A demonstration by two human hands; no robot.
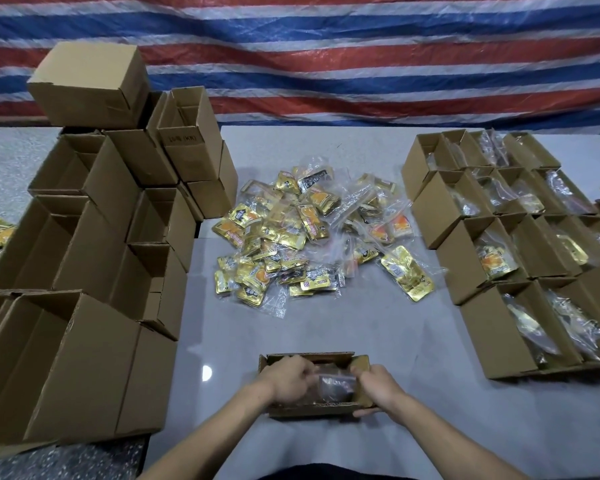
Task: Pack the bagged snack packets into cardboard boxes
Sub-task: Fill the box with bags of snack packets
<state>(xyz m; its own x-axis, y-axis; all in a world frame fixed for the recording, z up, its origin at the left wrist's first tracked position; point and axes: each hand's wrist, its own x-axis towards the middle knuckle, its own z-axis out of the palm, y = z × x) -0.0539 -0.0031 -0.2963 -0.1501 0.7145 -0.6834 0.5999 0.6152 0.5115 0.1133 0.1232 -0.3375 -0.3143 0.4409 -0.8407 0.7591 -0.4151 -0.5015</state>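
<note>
Two hands are at the box (312, 408) between them: the left hand (288, 379) holds a bagged packet (336, 384) inside, the right hand (378, 386) grips its wall. The packet's writing is unreadable.

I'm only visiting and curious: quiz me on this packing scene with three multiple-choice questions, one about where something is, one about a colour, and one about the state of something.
1. Where do the empty boxes stand?
A. On the person's left
B. On the person's right
C. Hanging on the wall

2. What colour are most packets in the loose pile?
A. Green
B. Gold
C. Pink

3. How is the small box nearest the person?
A. Taped shut
B. Flattened
C. Open, with a clear bag inside

Answers:
1 A: they are stacked along the left side.
2 B: gold foil shows through the clear bags.
3 C: its flaps stand open and a bag shows inside.
</note>
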